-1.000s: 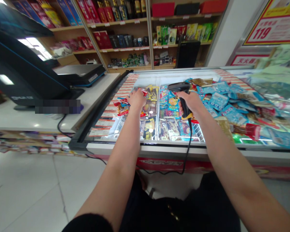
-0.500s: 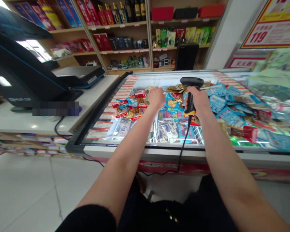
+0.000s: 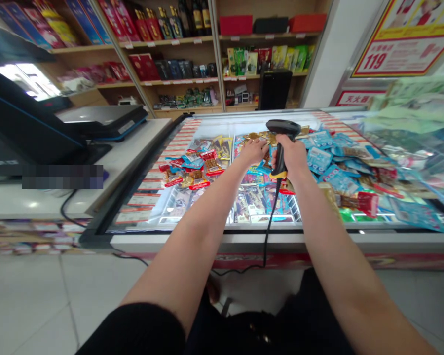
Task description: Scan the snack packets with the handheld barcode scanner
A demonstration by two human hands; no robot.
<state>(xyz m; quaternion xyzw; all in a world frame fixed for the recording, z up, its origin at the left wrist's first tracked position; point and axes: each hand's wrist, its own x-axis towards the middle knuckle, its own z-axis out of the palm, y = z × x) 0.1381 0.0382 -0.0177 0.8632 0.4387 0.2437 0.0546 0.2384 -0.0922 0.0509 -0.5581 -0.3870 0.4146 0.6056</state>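
Observation:
My right hand [image 3: 292,157] is shut around the grip of a black handheld barcode scanner [image 3: 279,140], which has a yellow band near its base and a black cord [image 3: 272,222] hanging down. My left hand [image 3: 253,152] lies just left of the scanner, fingers apart on gold foil snack packets [image 3: 261,138]. Both hands are above a glass-edged display freezer [image 3: 207,125] heaped with snack packets. Red and gold packets [image 3: 196,172] fill its left compartment, and blue sachets [image 3: 320,159] pile up on the right.
A white counter [image 3: 133,148] at the left holds a black till screen [image 3: 25,118] and a flat scale [image 3: 103,118]. Wooden shelves [image 3: 181,81] of boxed goods stand behind the freezer. A clear plastic sheet [image 3: 410,118] hangs at the right.
My left hand has moved right across the packets, from the left compartment to beside the scanner. The scanner has tilted slightly, and the whole view has shifted a little.

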